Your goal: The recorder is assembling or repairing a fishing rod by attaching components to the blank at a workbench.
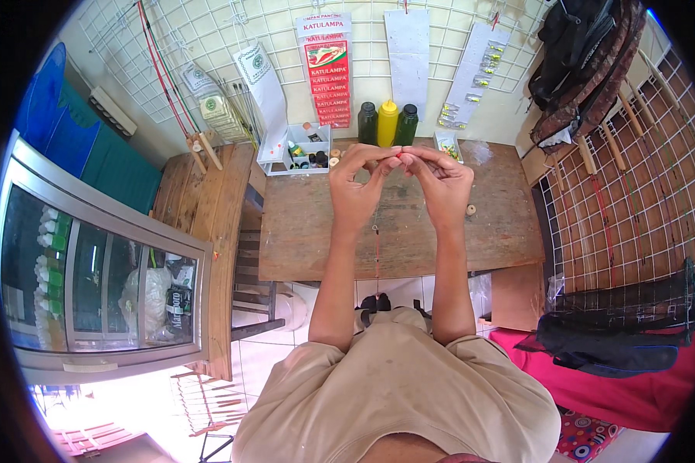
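Both hands meet above the wooden table [309,239], the left hand [353,185] and right hand [447,185] bringing thumbs and forefingers tip to tip around a small red piece [399,157]. It sits between the fingertips, in front of the bottles, and is mostly covered, so its exact kind cannot be told. Each hand's pinch is narrow; such a close grip from two sides probably suits something so tiny, giving fine control. The forearms reach forward, which seems to bring the piece well out from the body. Below the hands runs a thin red rod [378,251] with a ring on it; whether it joins the piece is unclear. The yellow squeeze bottle [388,126] stands between two dark green bottles [367,127], beyond the hands, and the white compartment tray [301,172] sits to their left, presumably keeping supplies reachable while leaving working room.
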The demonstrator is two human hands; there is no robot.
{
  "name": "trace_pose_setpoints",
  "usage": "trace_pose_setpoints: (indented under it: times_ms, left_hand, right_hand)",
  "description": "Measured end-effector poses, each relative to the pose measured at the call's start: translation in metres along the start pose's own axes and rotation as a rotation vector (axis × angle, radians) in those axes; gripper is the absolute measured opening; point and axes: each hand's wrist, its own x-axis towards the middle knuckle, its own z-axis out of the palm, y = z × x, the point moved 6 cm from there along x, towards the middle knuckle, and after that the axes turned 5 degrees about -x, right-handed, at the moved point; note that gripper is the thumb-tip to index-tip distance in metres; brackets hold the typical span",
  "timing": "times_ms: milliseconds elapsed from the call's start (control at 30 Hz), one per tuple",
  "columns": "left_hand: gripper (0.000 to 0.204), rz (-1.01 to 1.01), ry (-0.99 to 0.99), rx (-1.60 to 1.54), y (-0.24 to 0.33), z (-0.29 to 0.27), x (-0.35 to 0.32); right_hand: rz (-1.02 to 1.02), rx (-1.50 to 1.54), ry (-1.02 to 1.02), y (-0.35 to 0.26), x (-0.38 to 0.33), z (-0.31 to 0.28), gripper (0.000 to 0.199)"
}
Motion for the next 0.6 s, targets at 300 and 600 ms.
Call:
trace_pose_setpoints:
  times_ms: [300, 600]
  left_hand:
    - [0.014, -0.114, 0.053, -0.059, -0.014, -0.006, -0.003]
    - [0.014, -0.137, 0.033, -0.204, -0.017, -0.001, -0.003]
  right_hand:
    - [-0.122, -0.036, -0.028, -0.021, 0.000, 0.017, 0.020]
    - [-0.427, -0.460, -0.148, -0.024, 0.007, 0.018, 0.024]
